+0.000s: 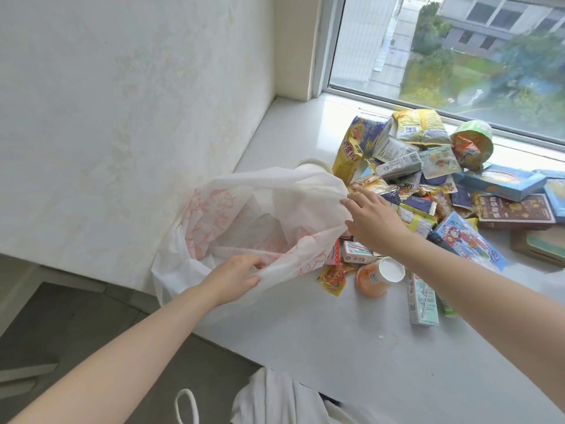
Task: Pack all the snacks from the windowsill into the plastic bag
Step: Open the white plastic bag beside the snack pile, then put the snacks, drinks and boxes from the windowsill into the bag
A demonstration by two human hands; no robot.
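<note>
A white plastic bag (244, 221) with pink print lies open-mouthed at the left end of the white windowsill (351, 341). My left hand (235, 278) pinches the bag's near rim. My right hand (371, 220) is on the far rim, fingers spread, with its grip hidden. A heap of snacks (428, 185) covers the sill to the right: a yellow chip bag (351, 151), a blue box (501, 182), an orange bottle (377, 278), a small carton (423, 301), a red-yellow sachet (334, 278). A white cup (312, 166) stands behind the bag.
A white wall rises left of the sill, and the window (458, 50) runs along the back. The sill's front edge drops to a grey floor (76, 325). White cloth (275, 399) lies at the bottom of the view.
</note>
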